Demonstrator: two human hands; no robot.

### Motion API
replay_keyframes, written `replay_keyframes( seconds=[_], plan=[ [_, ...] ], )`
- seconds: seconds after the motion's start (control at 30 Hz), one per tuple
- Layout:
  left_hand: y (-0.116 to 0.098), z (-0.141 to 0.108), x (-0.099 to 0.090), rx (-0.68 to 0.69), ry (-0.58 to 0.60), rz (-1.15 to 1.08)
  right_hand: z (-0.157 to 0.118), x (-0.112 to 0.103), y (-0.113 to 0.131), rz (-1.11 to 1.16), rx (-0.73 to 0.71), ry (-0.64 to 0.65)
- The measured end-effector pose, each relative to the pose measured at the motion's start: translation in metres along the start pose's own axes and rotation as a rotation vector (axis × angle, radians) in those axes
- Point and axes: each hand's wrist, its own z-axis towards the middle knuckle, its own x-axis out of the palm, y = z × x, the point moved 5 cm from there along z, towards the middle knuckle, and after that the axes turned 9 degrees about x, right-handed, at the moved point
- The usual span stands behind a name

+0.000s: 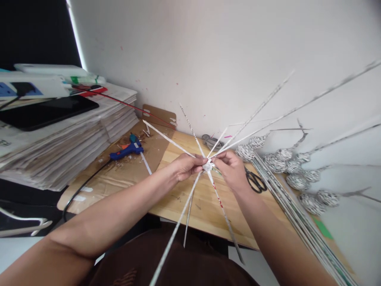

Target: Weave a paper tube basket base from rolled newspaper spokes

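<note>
Several rolled newspaper sticks radiate like spokes from a small woven paper hub point(207, 166), held up over the wooden table. My left hand point(190, 166) pinches the hub's left side between thumb and fingers. On the other side, my right hand point(230, 167) grips the hub's upper right edge, close to a long paper stick point(262, 129) that runs off toward the upper right. A paper stick with red marks point(218, 198) points down toward my lap. The fingertips hide part of the weave at the middle.
A blue glue gun point(126, 151) lies on cardboard point(98, 171) to the left, beside stacked newspapers point(113, 119) bearing a phone point(53, 111) and a power strip point(38, 87). At right are black-handled scissors point(255, 182), bundled paper sticks point(285, 206) and several woven paper balls point(297, 180).
</note>
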Motion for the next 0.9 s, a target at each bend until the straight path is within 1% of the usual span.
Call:
replay_keyframes(
  seconds=[0.1, 0.17, 0.27, 0.3, 0.37, 0.43, 0.47, 0.53, 0.67, 0.73, 0.8, 0.9],
  plan=[
    [0.0, 0.001, 0.0, 0.009, -0.005, -0.02, -0.006, 0.004, 0.001, 0.05, -0.029, 0.021],
    [0.001, 0.003, -0.001, 0.004, 0.028, -0.004, -0.009, 0.005, 0.003, 0.006, -0.082, 0.021],
    [0.003, 0.005, -0.005, 0.007, 0.063, 0.089, -0.013, 0.006, 0.008, -0.107, -0.179, 0.007],
    [0.003, 0.006, -0.007, 0.014, 0.058, 0.131, -0.014, 0.007, 0.009, -0.141, -0.181, 0.01],
    [0.004, 0.005, -0.012, 0.026, 0.024, 0.19, -0.014, 0.009, 0.009, -0.21, -0.136, 0.024],
    [0.004, 0.004, -0.015, 0.03, -0.006, 0.197, -0.016, 0.011, 0.01, -0.307, -0.106, 0.018],
    [0.004, 0.003, -0.015, 0.032, -0.012, 0.183, -0.017, 0.011, 0.012, -0.378, -0.122, 0.009],
    [0.004, 0.002, -0.015, 0.043, 0.001, 0.147, -0.021, 0.013, 0.017, -0.536, -0.218, -0.031],
    [0.002, 0.002, -0.015, 0.097, 0.04, 0.127, -0.029, 0.018, 0.029, -0.86, -0.525, -0.082],
    [0.003, 0.003, -0.017, 0.118, 0.042, 0.125, -0.031, 0.021, 0.033, -0.987, -0.644, -0.101],
    [0.004, 0.005, -0.02, 0.135, 0.037, 0.141, -0.031, 0.023, 0.036, -1.061, -0.708, -0.098],
    [0.006, 0.007, -0.024, 0.174, 0.032, 0.195, -0.028, 0.026, 0.038, -1.096, -0.722, -0.059]
  ],
)
